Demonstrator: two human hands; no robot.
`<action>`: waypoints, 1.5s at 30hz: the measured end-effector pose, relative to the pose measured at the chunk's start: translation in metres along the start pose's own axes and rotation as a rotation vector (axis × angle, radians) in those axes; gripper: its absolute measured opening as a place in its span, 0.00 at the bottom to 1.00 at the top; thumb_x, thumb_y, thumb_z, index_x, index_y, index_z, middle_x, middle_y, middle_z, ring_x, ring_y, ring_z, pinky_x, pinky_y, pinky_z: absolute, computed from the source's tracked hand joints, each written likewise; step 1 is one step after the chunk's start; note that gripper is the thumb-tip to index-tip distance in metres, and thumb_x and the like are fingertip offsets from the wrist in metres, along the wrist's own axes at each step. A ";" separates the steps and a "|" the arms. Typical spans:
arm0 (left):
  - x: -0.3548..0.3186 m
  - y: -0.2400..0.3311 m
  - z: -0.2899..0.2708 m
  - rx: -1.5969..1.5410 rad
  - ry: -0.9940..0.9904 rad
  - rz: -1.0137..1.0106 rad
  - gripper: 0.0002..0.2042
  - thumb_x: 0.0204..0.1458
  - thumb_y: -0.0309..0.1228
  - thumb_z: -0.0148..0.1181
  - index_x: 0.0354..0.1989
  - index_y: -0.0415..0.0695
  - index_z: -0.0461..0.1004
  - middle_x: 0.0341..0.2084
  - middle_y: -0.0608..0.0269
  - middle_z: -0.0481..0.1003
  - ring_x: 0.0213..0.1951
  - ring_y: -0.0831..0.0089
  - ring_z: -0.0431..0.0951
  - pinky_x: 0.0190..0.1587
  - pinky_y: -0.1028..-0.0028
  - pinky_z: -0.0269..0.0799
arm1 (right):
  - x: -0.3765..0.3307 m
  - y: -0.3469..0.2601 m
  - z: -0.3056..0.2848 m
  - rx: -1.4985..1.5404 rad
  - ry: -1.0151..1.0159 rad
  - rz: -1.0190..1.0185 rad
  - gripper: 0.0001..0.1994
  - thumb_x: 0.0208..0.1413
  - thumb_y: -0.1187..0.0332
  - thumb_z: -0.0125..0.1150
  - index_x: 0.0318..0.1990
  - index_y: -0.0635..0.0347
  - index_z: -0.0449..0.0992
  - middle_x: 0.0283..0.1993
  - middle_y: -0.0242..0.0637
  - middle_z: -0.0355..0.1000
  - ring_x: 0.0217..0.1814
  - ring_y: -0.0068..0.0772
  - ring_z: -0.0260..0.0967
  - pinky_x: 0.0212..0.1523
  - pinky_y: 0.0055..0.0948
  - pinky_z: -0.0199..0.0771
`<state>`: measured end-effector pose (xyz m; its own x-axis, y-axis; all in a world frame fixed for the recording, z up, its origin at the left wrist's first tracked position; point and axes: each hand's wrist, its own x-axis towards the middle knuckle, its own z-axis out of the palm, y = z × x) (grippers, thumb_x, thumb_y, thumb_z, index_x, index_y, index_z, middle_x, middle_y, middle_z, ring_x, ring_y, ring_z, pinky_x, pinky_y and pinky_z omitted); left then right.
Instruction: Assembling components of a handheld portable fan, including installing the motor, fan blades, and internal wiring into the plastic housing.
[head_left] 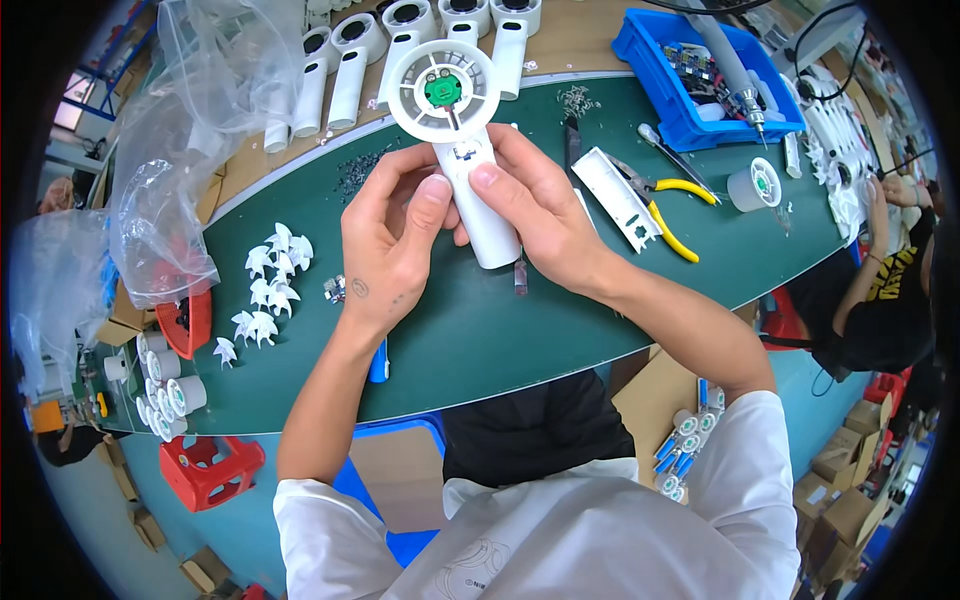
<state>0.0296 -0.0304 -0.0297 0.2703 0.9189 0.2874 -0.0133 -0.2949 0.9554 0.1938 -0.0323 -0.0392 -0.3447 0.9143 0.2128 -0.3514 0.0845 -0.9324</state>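
Over the green table, a white handheld fan body (487, 222) is tilted with its ring-shaped head away from me. A round green circuit board (443, 91) sits at the ring's centre, and a small opening shows in the neck below. My left hand (395, 240) has its fingers curled beside the handle and its thumb against the neck. Opposite it, my right hand (550, 215) grips the handle, thumb pressed on the front. Near the right hand lie a white handle shell (618, 200) and yellow-handled pliers (680, 188). A small circuit board (335, 290) rests by my left wrist.
Loose white fan blades (275, 272) and dark screws (360, 172) lie to the left. White fans (350, 85) line the far edge beside plastic bags (165, 190). A blue bin (690, 130) carries an electric screwdriver (745, 95). A co-worker (885, 290) sits at right.
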 end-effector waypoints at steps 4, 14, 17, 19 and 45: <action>0.001 0.000 0.000 -0.026 0.010 0.003 0.12 0.61 0.27 0.52 0.48 0.31 0.68 0.34 0.61 0.73 0.32 0.81 0.70 0.38 0.78 0.69 | 0.001 0.001 0.001 -0.022 0.024 -0.030 0.21 0.65 0.62 0.47 0.60 0.66 0.59 0.41 0.39 0.71 0.36 0.23 0.72 0.37 0.23 0.75; -0.001 -0.001 0.000 -0.031 0.006 0.013 0.12 0.61 0.26 0.52 0.49 0.31 0.68 0.35 0.60 0.73 0.32 0.80 0.70 0.37 0.78 0.69 | 0.000 -0.001 0.000 -0.014 0.005 -0.003 0.21 0.65 0.61 0.47 0.59 0.66 0.61 0.40 0.38 0.72 0.34 0.22 0.72 0.36 0.21 0.73; -0.001 0.000 0.000 -0.037 0.002 0.020 0.12 0.61 0.27 0.52 0.49 0.30 0.68 0.35 0.59 0.73 0.31 0.80 0.70 0.36 0.77 0.70 | 0.000 -0.001 0.000 -0.023 -0.001 0.008 0.20 0.65 0.61 0.47 0.59 0.66 0.61 0.39 0.38 0.72 0.34 0.22 0.71 0.36 0.21 0.73; -0.001 0.001 0.001 -0.020 0.013 0.025 0.12 0.61 0.27 0.51 0.48 0.30 0.67 0.35 0.58 0.73 0.30 0.79 0.71 0.36 0.77 0.70 | 0.000 -0.001 -0.001 -0.033 -0.008 0.014 0.20 0.65 0.62 0.47 0.59 0.65 0.61 0.39 0.38 0.72 0.33 0.22 0.71 0.36 0.21 0.73; -0.004 0.002 0.006 -0.053 -0.020 0.003 0.13 0.61 0.29 0.53 0.48 0.31 0.68 0.36 0.58 0.73 0.32 0.79 0.72 0.35 0.78 0.70 | -0.003 -0.001 -0.002 0.009 0.001 -0.085 0.21 0.63 0.66 0.51 0.59 0.67 0.60 0.46 0.38 0.69 0.38 0.24 0.70 0.36 0.25 0.74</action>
<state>0.0344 -0.0367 -0.0293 0.2891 0.9125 0.2894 -0.0653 -0.2828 0.9569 0.1974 -0.0345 -0.0395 -0.3120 0.9044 0.2910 -0.3870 0.1588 -0.9083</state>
